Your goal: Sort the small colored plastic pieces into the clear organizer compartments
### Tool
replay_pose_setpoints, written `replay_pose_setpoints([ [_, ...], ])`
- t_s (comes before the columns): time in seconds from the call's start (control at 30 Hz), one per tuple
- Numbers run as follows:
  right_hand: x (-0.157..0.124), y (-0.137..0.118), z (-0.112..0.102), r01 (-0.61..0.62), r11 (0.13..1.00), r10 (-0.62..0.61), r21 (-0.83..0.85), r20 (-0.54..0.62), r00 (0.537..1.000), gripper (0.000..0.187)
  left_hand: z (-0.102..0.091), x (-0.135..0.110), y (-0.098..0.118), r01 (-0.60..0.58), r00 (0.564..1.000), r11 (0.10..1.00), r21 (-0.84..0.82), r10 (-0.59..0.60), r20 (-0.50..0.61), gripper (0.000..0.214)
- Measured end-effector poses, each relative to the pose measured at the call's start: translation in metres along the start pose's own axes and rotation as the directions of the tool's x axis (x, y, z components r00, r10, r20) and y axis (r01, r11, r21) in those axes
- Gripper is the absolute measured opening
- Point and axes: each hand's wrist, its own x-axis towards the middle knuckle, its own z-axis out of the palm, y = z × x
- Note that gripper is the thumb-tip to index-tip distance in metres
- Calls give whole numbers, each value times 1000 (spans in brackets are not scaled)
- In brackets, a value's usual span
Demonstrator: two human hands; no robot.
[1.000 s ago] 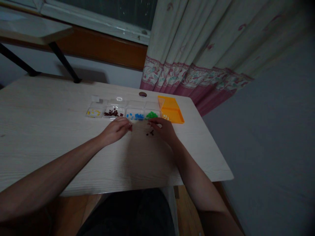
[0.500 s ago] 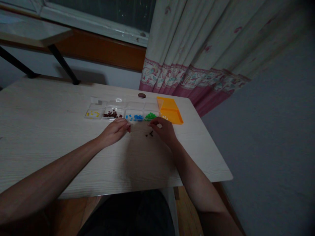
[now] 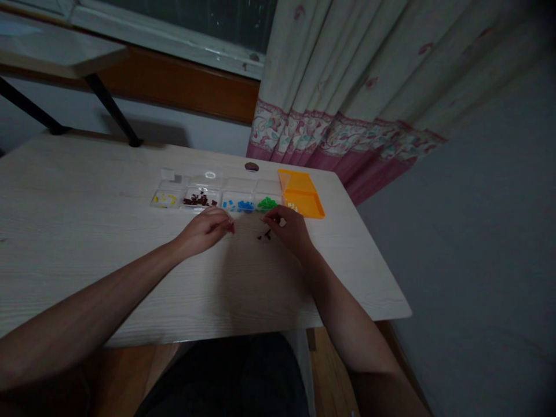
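Barely anything has shifted over the last second. Low in the frame both forearms run up from the bottom corners, and they lie along the same lines as before. At mid-frame the left hand (image 3: 204, 230) has kept its spot on the table (image 3: 87, 231), with only a slight nudge of its tips to the right. The right hand (image 3: 290, 230) has drawn its fingers (image 3: 273, 216) in from a flatter spread to a looser curl. The few dark pieces (image 3: 264, 235) lie loose on the table between the two hands, just left of the right hand, and look as many as before. So the picking at them seems no further along.

As for the grip, the left fingertips (image 3: 229, 226) are pressed together in a closed pinch. Whether a piece sits between them is too small and dim to tell. The right hand is half curled, with a pale speck by its thumb. I cannot tell if that is something held, or how far the fingers are parted.

Just beyond the hands stands a clear box (image 3: 174, 176) with yellow pieces (image 3: 164, 199), dark red pieces (image 3: 200, 200), blue pieces (image 3: 240, 205) and green pieces (image 3: 267, 203) in separate compartments. An orange tray (image 3: 304, 192) sits at the right end of the clear box. Farther up is a hole (image 3: 251, 167) in the table, then a curtain (image 3: 347, 87) at upper right.
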Motion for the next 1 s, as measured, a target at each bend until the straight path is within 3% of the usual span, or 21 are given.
replay_pose_setpoints([
  [0.57,-1,5,7,71,996,-70,-45,18,997,10,-2,2,5,54,998,998,25,-55,16,41],
  [0.73,-1,6,8,81,996,-81,-30,-5,997,10,-16,1,-6,90,985,976,200,-57,-161,24],
  [0.9,1,7,8,92,995,-91,-39,32,995,8,-43,-4,-32,246,922,893,378,-95,-376,21],
  [1.0,2,8,8,94,994,-91,-52,59,994,8,-48,-6,-43,292,906,875,386,-123,-406,24],
])
